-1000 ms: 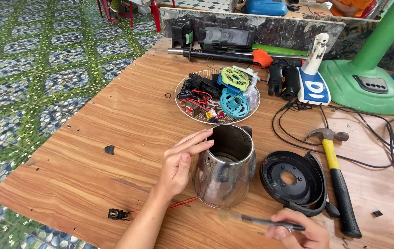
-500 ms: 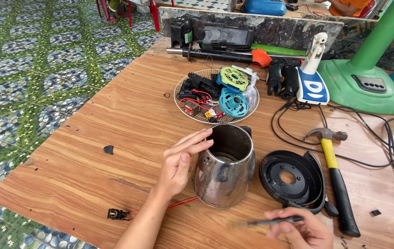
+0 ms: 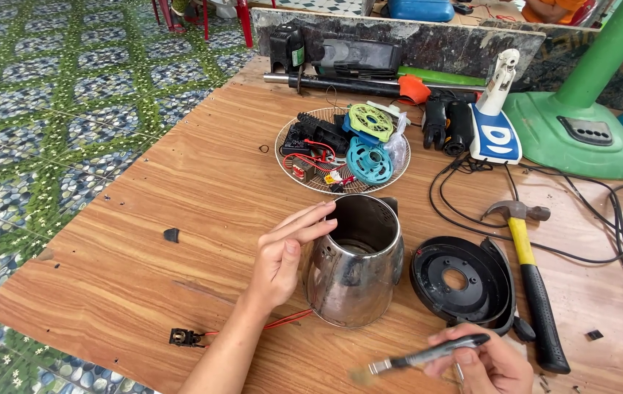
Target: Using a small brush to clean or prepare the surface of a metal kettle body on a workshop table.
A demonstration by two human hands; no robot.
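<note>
— What's the left hand point(image 3: 280, 257) doing?

— It lies flat against the side of the steel kettle body point(image 3: 355, 264), fingers stretched out and together, tips reaching the open rim; it steadies rather than clutches; nothing is closed inside it.

— And the kettle itself?

— It stands on the wooden table point(image 3: 180, 182), mouth up and tilted slightly, just to the right of that palm; a thin red wire point(image 3: 288, 319) runs out from under it, below the wrist, to a small black connector point(image 3: 182, 337) lying left of the forearm.

— The right hand point(image 3: 488, 362)?

— Low, near the table's front edge, pinched round a slim dark-handled tool point(image 3: 428, 355) with a metal tip; the tool lies almost level, tip pointing left toward the kettle's foot; the tip is blurred, so I cannot tell what kind it is.

— What's around them?

— Just above the right hand sits the round black kettle base point(image 3: 461, 279); to its right, a hammer point(image 3: 529, 281) with a yellow and black handle; beyond the left fingertips, a wire basket point(image 3: 304, 184) of plastic parts, blue and green spools among them; black cables point(image 3: 465, 211) loop further off.
</note>
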